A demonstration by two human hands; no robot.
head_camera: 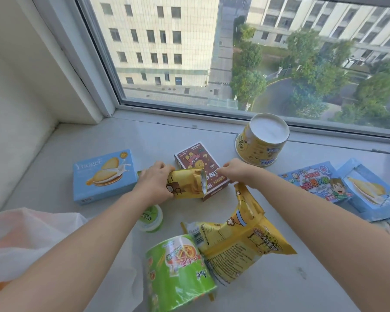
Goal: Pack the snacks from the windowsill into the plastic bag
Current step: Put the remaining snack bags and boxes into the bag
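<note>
Snacks lie spread over the white windowsill (158,136). My left hand (154,183) grips a small yellow snack packet (187,182) lifted just above the sill. My right hand (235,171) holds the brown snack box (197,162) at its right edge. A large yellow snack bag (239,239) and a green cup of noodles (178,271) lie in front, a small green tub (151,218) under my left forearm. The white plastic bag (29,239) sits at the near left, something orange inside it.
A light blue biscuit box (104,174) lies at the left. An upturned yellow cup (261,140) stands by the window frame. At the right lie a blue cartoon packet (313,181) and a blue biscuit packet (367,188). A wall closes the left side.
</note>
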